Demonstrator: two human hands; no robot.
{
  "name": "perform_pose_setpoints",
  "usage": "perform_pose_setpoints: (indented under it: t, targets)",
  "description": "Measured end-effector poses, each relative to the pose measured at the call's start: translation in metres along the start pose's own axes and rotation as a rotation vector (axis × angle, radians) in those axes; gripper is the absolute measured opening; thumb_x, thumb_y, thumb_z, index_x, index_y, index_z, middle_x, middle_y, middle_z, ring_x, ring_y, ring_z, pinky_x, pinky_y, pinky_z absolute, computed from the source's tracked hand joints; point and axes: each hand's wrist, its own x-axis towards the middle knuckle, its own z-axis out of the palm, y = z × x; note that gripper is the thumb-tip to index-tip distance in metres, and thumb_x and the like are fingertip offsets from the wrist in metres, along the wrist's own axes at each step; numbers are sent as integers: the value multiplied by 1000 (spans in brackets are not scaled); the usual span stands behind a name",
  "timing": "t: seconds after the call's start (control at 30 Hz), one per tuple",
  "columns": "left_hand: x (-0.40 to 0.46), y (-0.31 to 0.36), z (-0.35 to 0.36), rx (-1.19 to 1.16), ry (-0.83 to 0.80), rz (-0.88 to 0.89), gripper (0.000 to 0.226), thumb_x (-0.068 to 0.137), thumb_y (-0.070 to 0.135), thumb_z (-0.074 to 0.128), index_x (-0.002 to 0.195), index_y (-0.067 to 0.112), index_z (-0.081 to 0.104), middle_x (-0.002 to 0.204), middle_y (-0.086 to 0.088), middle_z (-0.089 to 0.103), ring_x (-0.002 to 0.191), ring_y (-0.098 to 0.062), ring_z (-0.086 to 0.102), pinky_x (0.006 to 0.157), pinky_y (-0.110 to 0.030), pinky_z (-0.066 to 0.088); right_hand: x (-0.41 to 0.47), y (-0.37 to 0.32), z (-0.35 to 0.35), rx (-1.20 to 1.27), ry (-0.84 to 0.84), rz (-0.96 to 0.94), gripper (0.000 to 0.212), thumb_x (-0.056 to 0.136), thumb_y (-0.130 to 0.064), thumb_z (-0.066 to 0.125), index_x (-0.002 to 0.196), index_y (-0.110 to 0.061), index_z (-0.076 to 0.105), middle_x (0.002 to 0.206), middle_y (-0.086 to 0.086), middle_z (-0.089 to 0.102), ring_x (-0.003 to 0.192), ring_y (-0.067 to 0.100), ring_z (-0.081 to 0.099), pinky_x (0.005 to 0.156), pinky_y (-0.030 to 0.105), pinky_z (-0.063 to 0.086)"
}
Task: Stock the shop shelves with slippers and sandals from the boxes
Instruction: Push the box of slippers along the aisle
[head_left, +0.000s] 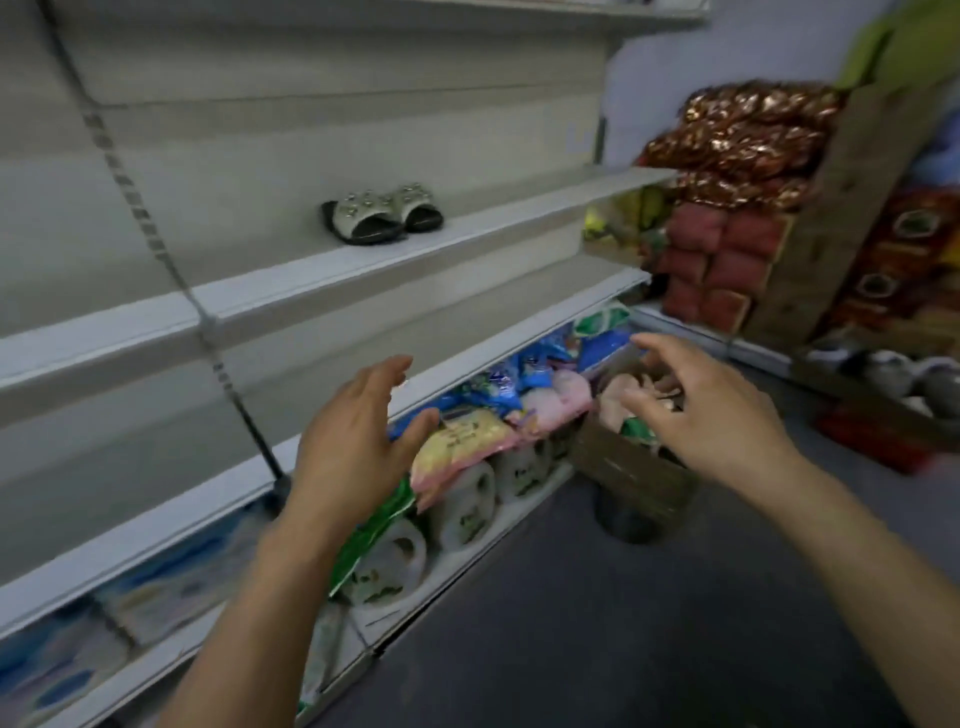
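Grey metal shop shelves (363, 270) run along the left wall, with a dark floor (597, 623) in front of them. One pair of studded sandals (382, 213), pale straps on black soles, sits side by side on the middle shelf, toes toward the aisle. On the bottom shelf lie plastic-wrapped packets (467, 447) in blue, pink and green, above rolled white bundles (462, 512).

Both hands reach forward in mid-air and hold nothing. Left hand (353, 441) is held edge-on with straight fingers spread, in front of the bottom shelf's lip. Right hand (711, 415) hovers with loosely bent, spread fingers just above a brown cardboard box (628, 467) that stands on the floor beside the shelves; pale pinkish footwear (618, 400) shows inside, too blurred to name further.

At the far right, stacked red and brown sacks (727, 208) and a second low box of grey shoes (893, 374) stand near the wall.
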Motion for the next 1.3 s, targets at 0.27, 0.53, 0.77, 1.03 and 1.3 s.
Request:
perform_pose_setpoints:
  t: [0.27, 0.53, 0.77, 1.03, 1.3]
  targets:
    - [142, 109, 153, -119, -167, 250, 48, 87, 44, 58, 131, 30, 45, 128, 6, 56, 111, -19, 57, 88, -39, 49, 55, 163, -35, -122, -30, 273, 46, 90, -46, 53, 133, -35, 40, 131, -9, 49, 116, 16, 53, 88, 44, 49]
    - [288, 184, 303, -138, -334, 446, 52, 88, 45, 57, 135, 28, 45, 133, 4, 55, 114, -20, 57, 87, -39, 50, 132, 312, -29, -214, -4, 507, 49, 92, -44, 53, 137, -29, 40, 136, -2, 48, 117, 19, 52, 84, 35, 48]
    - [388, 276, 435, -103, -469, 534, 50, 87, 56, 54, 131, 32, 48, 124, 10, 60, 104, -16, 61, 80, -35, 51, 184, 434, -32, -282, 62, 650, 49, 88, -44, 57, 133, -29, 44, 127, -1, 55, 109, 22, 57, 82, 37, 49]
    - [467, 421, 603, -187, -548, 642, 52, 87, 60, 51, 132, 34, 45, 124, 12, 58, 104, -14, 60, 76, -32, 46, 245, 615, -67, -329, 93, 725, 45, 87, -44, 58, 129, -32, 47, 129, -3, 56, 108, 22, 59, 84, 41, 51]
    - [544, 567, 754, -200, -607, 543, 52, 88, 56, 51, 135, 34, 43, 126, 13, 57, 106, -13, 58, 77, -31, 47, 327, 815, -111, -307, 35, 687, 41, 89, -36, 58, 128, -28, 49, 127, -2, 54, 103, 23, 59, 78, 39, 52]
